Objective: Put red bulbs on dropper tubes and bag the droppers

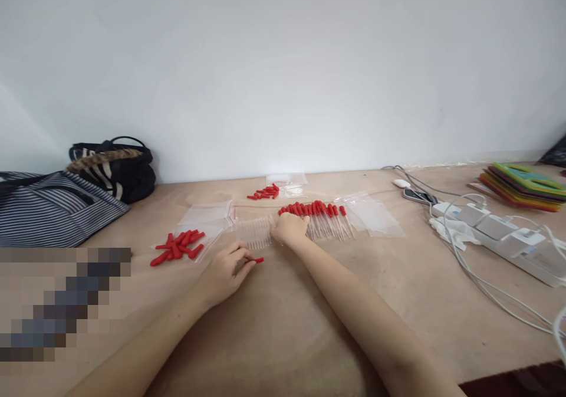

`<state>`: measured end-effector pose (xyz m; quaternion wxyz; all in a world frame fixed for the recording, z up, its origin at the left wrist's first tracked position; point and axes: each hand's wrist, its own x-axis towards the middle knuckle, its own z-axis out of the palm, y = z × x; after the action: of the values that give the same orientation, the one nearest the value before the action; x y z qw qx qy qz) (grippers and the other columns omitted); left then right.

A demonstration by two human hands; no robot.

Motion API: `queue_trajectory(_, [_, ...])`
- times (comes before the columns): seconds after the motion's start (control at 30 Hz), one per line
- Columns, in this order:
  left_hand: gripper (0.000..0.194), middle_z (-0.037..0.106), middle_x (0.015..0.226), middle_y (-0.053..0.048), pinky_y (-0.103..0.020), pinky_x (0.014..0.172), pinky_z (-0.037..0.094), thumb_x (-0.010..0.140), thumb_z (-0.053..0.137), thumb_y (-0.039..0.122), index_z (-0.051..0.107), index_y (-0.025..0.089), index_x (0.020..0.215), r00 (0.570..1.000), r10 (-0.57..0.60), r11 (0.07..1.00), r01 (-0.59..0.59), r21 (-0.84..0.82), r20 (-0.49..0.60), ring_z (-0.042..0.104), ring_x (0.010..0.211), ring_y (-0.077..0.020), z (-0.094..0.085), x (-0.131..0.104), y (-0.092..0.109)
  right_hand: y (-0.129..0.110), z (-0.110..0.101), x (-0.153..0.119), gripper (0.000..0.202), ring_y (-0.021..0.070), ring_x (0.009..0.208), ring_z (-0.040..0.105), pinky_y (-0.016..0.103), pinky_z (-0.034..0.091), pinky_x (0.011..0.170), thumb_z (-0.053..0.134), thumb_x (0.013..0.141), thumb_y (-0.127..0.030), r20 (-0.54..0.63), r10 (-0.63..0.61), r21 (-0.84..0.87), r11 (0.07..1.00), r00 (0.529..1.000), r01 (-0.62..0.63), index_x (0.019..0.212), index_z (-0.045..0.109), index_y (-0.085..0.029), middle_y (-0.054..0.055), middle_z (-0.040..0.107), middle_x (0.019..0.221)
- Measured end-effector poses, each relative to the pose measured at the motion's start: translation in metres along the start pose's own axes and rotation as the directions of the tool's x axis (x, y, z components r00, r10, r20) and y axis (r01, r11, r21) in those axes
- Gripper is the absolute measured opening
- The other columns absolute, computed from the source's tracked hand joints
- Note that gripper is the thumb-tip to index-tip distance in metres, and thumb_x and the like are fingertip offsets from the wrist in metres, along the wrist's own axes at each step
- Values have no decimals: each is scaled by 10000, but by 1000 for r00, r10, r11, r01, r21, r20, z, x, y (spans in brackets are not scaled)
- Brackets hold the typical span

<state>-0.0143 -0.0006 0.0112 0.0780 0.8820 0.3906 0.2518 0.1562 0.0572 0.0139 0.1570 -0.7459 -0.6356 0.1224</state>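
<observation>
Two hands low over the table, red bulbs and clear tubes around them

Your left hand (pixel 227 270) is partly curled, thumb and index finger closed on one red bulb (pixel 259 260), whose end sticks out past the fingertips toward your right. Your right hand (pixel 289 229) reaches forward with its fingers bent down at the right end of a row of clear tubes (pixel 253 232); its fingertips are hidden, so you cannot tell whether they grip anything.

Just right of that hand you have a fan of red-topped tubes (pixel 325 211), tops away from you and stems pointing toward you. Left of your left hand lies a loose pile of red bulbs (pixel 177 246), partly on a clear plastic bag (pixel 206 214). Beyond the tubes you see a smaller red cluster (pixel 265 192), beside a clear packet (pixel 286 180). Another clear bag (pixel 369 214) lies flat to the right of the fan.

Farther right on the brown table (pixel 274 338) are a small dark device (pixel 420 196), a white power strip (pixel 513 243) with plugs and cables, and a stack of coloured frames (pixel 522 187). At your far left sit a striped bag (pixel 62 208) and a black bag (pixel 132 176), near the pale wall (pixel 283 78).
</observation>
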Motion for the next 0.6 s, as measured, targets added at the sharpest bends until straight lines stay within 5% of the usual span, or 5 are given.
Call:
queue_trajectory(0.17, [155,575,799,-24,-248,591,432,778,506,298,607,198,839,992,-81,989,92,-115,97,542,683,-151,9,-4,4,20,-15,-13,245,246,923,519,382,243,793,470,784,-349,-68,-93,16,995,993,95,755,625,-161,99,650,851])
queue_trajectory(0.37, [113,572,740,-8,-259,594,420,787,486,256,569,190,750,982,-167,968,181,-175,89,528,643,-144,23,-3,16,90,-25,-62,132,152,774,484,323,228,726,499,807,-232,-256,-520,49,835,815,548,721,586,-184,6,619,724])
queue_trajectory(0.47, [102,578,761,-20,-281,652,424,787,477,224,565,182,758,987,-126,970,144,-198,98,538,703,-158,30,0,29,118,-22,-83,146,141,734,466,329,222,732,514,809,-234,-272,-601,49,772,752,634,695,590,-182,1,605,679])
queue_trajectory(0.6, [123,577,809,-40,-297,701,427,775,489,206,605,177,799,987,-99,967,125,-223,124,549,760,-169,35,3,34,132,-18,-90,199,147,729,465,339,223,731,513,821,-285,-291,-615,48,756,733,653,687,634,-202,9,595,645])
